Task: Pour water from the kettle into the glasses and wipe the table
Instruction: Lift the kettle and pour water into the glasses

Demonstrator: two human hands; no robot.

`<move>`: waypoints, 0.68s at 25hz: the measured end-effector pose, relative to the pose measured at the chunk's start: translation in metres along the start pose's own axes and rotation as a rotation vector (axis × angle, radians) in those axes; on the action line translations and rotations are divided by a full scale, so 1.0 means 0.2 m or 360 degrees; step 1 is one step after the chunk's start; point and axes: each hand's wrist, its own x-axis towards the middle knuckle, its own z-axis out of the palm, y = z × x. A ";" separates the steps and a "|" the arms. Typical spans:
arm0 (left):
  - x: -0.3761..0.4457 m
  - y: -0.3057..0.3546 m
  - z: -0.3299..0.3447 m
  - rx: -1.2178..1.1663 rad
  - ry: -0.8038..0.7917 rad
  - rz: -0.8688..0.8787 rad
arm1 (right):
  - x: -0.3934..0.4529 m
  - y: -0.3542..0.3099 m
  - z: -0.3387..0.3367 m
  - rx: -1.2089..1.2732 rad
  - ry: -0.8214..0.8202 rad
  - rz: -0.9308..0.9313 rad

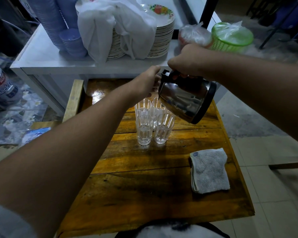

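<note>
Over far end of wooden table [144, 191]: right hand [187, 62] clenched on black handle of steel kettle [187, 100], kettle tipped, spout down over rear glass. Left hand [148, 81] at kettle's lid edge, touching; whether it grips, cannot tell. Four glasses [144, 127] clustered below spout, front ones holding water. Grey folded cloth [209, 170] lies near table's right edge, well apart from glasses.

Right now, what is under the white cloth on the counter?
The white cloth covers stacks of plates; one flowered plate shows on top. Anything else beneath it is hidden.
</note>
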 end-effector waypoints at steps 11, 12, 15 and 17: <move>-0.02 0.05 0.14 0.0068 0.0038 0.0067 | 0.03 0.42 0.05 0.0429 0.0223 -0.0031; -0.01 0.06 0.17 0.0093 0.0040 0.0082 | 0.03 0.49 0.06 0.0530 0.0245 -0.0024; 0.01 0.10 0.33 0.0158 -0.0017 0.0106 | 0.01 0.72 0.10 0.0866 0.0275 -0.0007; 0.06 0.13 0.47 0.0224 0.0004 0.0092 | -0.02 0.88 0.15 0.1049 0.0273 0.0020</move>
